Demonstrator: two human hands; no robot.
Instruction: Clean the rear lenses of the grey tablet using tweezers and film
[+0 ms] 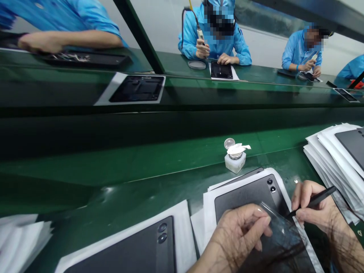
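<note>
My left hand pinches the edge of a clear plastic film between thumb and fingers. The film is partly lifted over a dark grey tablet, which lies back up on white foam sheeting, its two camera lenses at the upper right. Black tweezers are held in my right hand like a pen. Their fine tip points down toward the tablet's right edge, close to the film; whether it touches is not clear. The tablet's lower part is covered by film and my left hand.
Another tablet lies on white foam at the left. A small white dispenser bottle with a flipped lid and tissue stands behind. White sleeves are stacked at right and far left. Across the raised belt, co-workers in blue handle tablets.
</note>
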